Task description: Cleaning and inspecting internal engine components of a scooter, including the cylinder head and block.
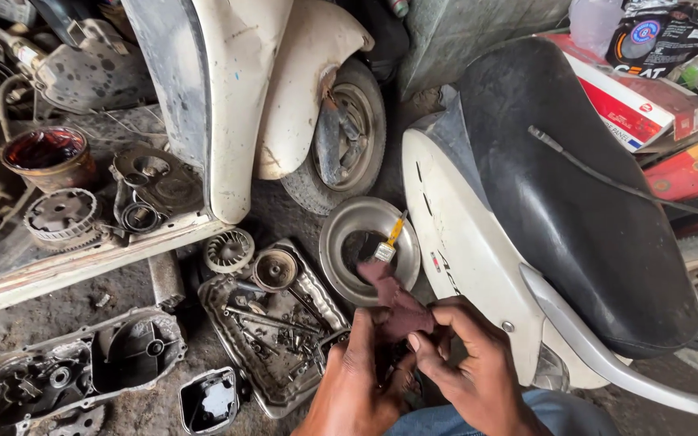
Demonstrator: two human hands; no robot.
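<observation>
Both hands sit low and close together, fingertips nearly meeting. The left hand (pixel 355 378) shows its back, fingers curled forward in a pinching grip. The right hand (pixel 468 365) angles inward, thumb and bent fingers closed in a matching grip.

Soft, even daylight, shadows faint, focus sharp at the centre, with wide-angle bending toward the edges.

Red-and-white carton (pixel 632 101) lies top right, dark printed pouch (pixel 662 36) above it.
</observation>
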